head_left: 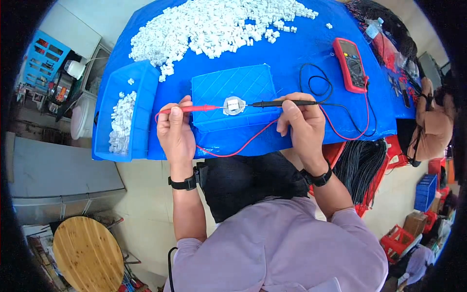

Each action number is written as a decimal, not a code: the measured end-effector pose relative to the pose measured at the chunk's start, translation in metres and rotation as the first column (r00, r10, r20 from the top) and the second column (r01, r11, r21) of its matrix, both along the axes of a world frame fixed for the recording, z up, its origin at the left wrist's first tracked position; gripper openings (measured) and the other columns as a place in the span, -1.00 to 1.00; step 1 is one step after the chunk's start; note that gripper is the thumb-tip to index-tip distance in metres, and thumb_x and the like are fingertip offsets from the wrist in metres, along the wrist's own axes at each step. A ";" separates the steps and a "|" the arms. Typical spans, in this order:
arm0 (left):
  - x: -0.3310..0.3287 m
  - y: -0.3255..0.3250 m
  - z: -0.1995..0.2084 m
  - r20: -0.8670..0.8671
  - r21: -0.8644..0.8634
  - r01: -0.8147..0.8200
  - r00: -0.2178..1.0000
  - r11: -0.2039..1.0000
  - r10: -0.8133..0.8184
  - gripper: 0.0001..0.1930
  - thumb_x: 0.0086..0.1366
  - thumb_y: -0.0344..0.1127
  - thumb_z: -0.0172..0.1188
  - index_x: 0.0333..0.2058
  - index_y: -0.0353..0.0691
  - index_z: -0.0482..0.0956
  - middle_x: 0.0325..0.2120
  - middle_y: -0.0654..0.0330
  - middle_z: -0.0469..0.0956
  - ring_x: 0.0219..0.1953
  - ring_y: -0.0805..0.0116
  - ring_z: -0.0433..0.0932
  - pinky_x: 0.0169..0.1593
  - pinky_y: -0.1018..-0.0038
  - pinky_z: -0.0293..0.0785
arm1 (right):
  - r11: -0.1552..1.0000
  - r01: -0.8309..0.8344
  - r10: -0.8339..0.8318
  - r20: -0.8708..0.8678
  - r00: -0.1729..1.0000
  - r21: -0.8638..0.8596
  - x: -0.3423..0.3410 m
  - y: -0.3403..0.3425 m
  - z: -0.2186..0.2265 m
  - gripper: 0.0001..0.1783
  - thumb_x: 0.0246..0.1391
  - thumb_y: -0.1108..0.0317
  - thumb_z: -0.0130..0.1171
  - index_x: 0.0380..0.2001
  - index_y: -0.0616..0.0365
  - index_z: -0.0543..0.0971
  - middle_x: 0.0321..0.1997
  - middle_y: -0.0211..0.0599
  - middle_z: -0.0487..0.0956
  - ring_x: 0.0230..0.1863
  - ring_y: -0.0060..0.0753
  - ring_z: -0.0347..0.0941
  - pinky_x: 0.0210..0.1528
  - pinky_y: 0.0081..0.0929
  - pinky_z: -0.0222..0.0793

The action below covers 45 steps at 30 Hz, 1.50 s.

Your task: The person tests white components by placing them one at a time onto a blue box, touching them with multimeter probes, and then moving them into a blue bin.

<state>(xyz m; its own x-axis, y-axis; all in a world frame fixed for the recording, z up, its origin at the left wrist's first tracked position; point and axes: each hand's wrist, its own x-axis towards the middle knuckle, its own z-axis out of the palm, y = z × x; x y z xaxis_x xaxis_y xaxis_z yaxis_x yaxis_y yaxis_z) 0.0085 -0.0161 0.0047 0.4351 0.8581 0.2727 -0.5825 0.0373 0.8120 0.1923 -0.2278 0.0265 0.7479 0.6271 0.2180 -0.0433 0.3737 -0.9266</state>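
Note:
My left hand [176, 129] is closed around a red test probe [202, 108], its tip pointing right. In my right hand [304, 121] is a black test probe [272, 103], its tip pointing left. Between the two tips lies a small white block-shaped part [233, 104] on a pale round piece. Both tips reach its sides; whether they touch metal is too small to tell. Underneath is an upturned blue plastic bin [253, 82]. A red multimeter [349, 65] lies at the right, with the red and black leads running from it.
White parts [214, 29] are heaped across the far side of the blue-covered table [292, 53]. A blue bin [142, 92] with more of them stands at the left. Black cables [360, 165] hang in a red crate at the right; another person [435, 121] sits beyond.

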 end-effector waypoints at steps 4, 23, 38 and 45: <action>0.002 0.001 0.000 -0.018 0.014 -0.001 1.000 1.000 0.001 -0.87 0.49 -0.32 0.21 -0.10 -0.22 0.55 -0.16 0.01 0.70 0.12 0.13 0.59 0.30 0.21 0.38 | 1.000 0.005 -0.005 0.006 1.000 -0.016 -0.002 0.003 0.001 -0.83 0.41 0.36 0.15 -0.05 0.22 0.54 -0.51 -0.33 0.58 -0.59 -0.57 0.46 -0.57 -0.62 0.30; 0.002 0.002 -0.001 -0.050 0.053 0.023 0.999 0.998 -0.020 -0.86 0.48 -0.30 0.24 -0.11 -0.22 0.55 -0.16 -0.02 0.70 0.12 0.12 0.59 0.35 0.18 0.33 | 0.999 -0.017 0.018 -0.017 1.000 0.037 -0.002 0.003 -0.004 -0.85 0.38 0.40 0.19 -0.08 0.22 0.56 -0.23 -0.15 0.71 -0.59 -0.58 0.46 -0.57 -0.62 0.33; 0.004 0.003 -0.001 0.015 -0.022 -0.011 1.000 1.000 0.011 -0.87 0.49 -0.30 0.21 -0.11 -0.21 0.55 -0.14 0.00 0.70 0.13 0.14 0.59 0.31 0.22 0.39 | 0.997 0.014 -0.011 -0.046 0.999 0.082 -0.003 -0.001 -0.008 -0.81 0.38 0.36 0.20 -0.06 0.25 0.55 -0.22 -0.16 0.70 -0.56 -0.55 0.48 -0.54 -0.59 0.37; 0.006 0.003 -0.002 -0.020 0.010 -0.008 1.000 1.000 0.008 -0.88 0.50 -0.30 0.20 -0.12 -0.20 0.55 -0.14 0.00 0.70 0.13 0.14 0.59 0.29 0.23 0.41 | 0.998 0.001 0.000 -0.026 1.000 0.062 -0.006 0.000 -0.006 -0.80 0.39 0.36 0.20 -0.05 0.25 0.55 -0.27 -0.19 0.68 -0.55 -0.55 0.49 -0.52 -0.59 0.39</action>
